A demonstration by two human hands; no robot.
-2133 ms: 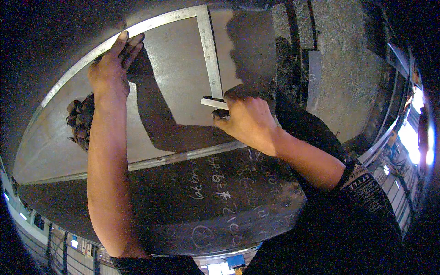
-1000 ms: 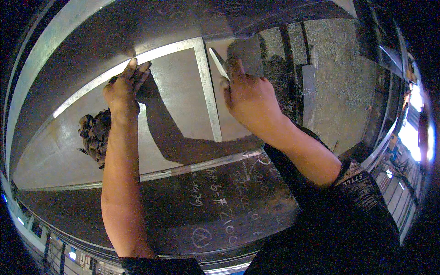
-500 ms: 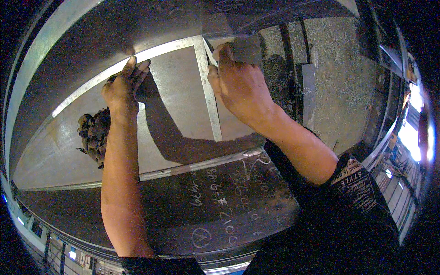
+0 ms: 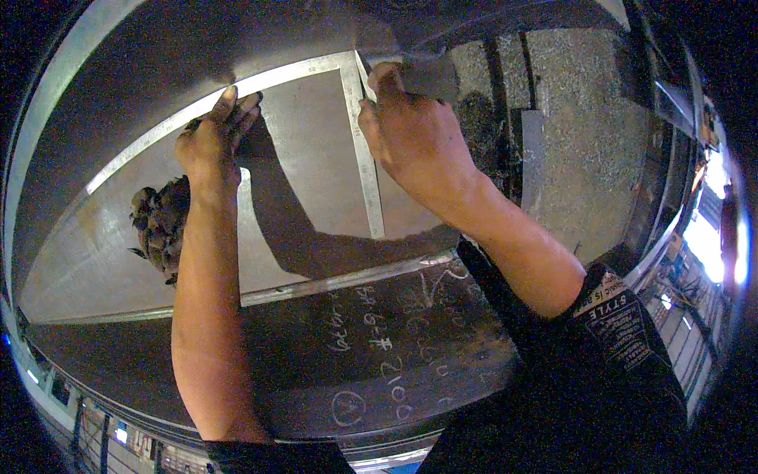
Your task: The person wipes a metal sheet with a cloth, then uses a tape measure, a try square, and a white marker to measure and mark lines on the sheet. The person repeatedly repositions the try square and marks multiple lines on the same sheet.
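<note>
Hands at edges of metal square (bare plate inside corner)

- L-sq: bare metal, smooth, satin, bright along long arm
- slim pale stick: smooth-lkg, mat'l unclear
- lt grey plate: metal, smooth, soft sheen
- edge strip: metal, rough, shiny
- dk lower surf.: metal-lkg, mostly matt, chalky marks
- lumpy bundle: rough, matt
- sleeve: blk matt cloth w/ pale print
- floor: gritty, matt
</note>
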